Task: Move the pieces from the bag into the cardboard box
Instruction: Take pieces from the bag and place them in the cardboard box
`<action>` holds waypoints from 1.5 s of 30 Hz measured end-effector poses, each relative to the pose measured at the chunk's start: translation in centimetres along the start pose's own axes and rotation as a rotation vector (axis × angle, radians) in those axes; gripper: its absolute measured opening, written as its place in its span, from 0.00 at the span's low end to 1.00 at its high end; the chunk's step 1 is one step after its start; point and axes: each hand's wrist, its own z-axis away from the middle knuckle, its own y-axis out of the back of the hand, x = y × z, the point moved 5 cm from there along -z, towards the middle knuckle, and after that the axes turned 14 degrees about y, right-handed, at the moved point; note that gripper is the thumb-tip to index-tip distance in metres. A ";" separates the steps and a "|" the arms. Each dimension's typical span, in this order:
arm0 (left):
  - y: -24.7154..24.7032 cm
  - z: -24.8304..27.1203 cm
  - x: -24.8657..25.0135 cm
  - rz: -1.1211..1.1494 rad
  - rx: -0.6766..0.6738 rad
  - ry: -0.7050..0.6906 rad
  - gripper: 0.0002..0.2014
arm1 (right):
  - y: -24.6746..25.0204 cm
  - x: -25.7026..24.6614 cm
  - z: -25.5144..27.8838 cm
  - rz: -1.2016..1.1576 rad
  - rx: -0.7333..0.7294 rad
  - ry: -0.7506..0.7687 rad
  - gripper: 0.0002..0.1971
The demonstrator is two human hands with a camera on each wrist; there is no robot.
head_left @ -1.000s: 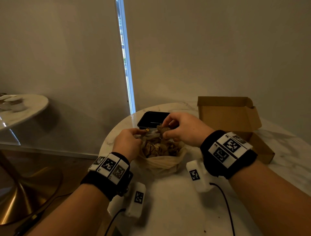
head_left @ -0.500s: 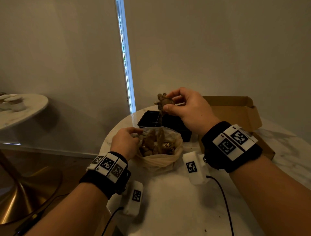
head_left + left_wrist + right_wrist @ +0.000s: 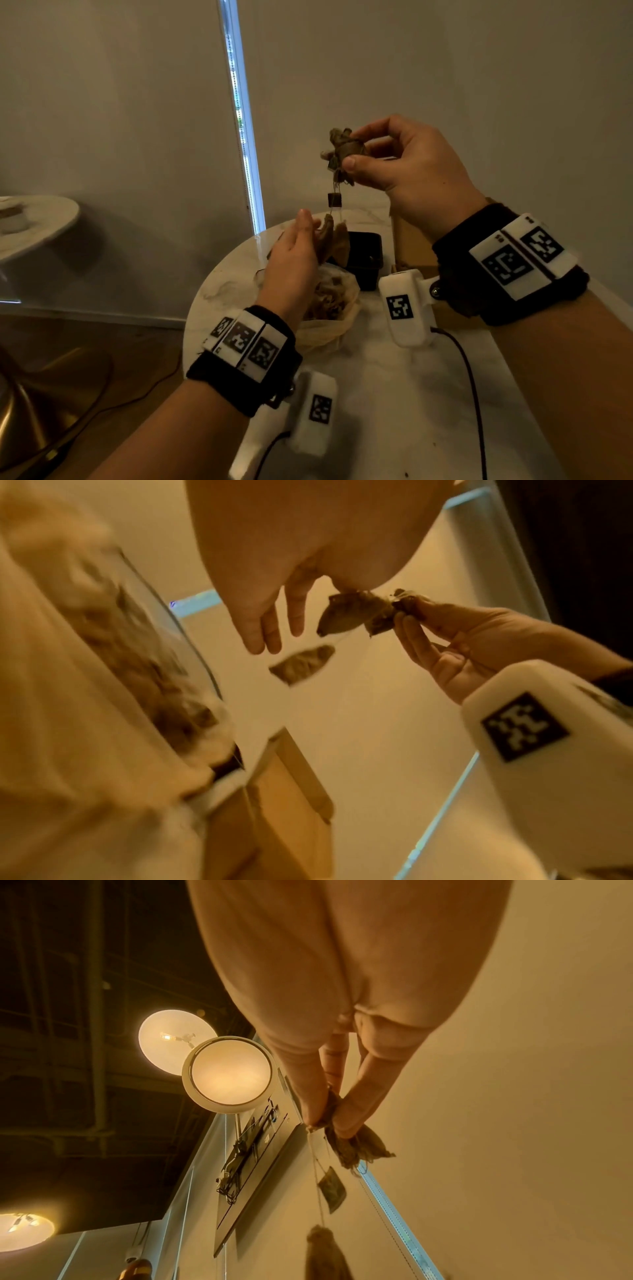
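My right hand is raised above the table and pinches a clump of brown tea bags between thumb and fingers. Thin strings hang from the clump with a small dark tag and more tea bags dangling below. My left hand is lifted beside those dangling bags, fingers straight, gripping nothing. The plastic bag of tea bags lies open on the table under it. The cardboard box stands behind my right wrist, mostly hidden. The right wrist view shows the pinch and the hanging tag.
A black tray stands just behind the plastic bag, left of the box. The round marble table ends at a curved edge to the left. A second small table stands far left. Cables trail from both wrist cameras.
My right hand has risen higher with the tea bag clump, pulling strung tea bags out of the bag. My left hand has let go of the bag's rim and lifted towards the dangling bags.
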 end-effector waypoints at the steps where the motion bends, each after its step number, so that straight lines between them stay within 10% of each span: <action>1: -1.3 -0.1 -0.3 0.117 -0.075 0.109 0.27 | 0.4 -0.3 0.0 0.006 0.007 0.012 0.13; 6: -5.9 0.3 -3.2 0.599 -0.422 0.576 0.41 | 2.0 0.3 1.2 0.042 0.002 -0.007 0.13; 11: -8.5 0.4 -4.8 0.885 -0.648 0.630 0.42 | 2.7 3.8 4.8 0.083 -0.126 -0.190 0.12; 20: -10.5 -0.4 -6.7 0.944 -0.611 0.603 0.25 | 2.5 7.6 7.9 0.309 -0.475 -0.252 0.08; 30: -9.7 -1.3 -7.6 0.965 -0.473 0.554 0.25 | 3.3 8.0 8.1 0.323 -0.183 -0.038 0.08; 38: -9.2 -1.5 -8.1 0.990 -0.452 0.503 0.26 | 0.8 8.5 9.7 0.331 -0.369 -0.045 0.05; 45: -9.5 -1.5 -7.8 1.042 -0.520 0.554 0.23 | 3.6 8.6 8.5 -0.099 -0.016 -0.154 0.03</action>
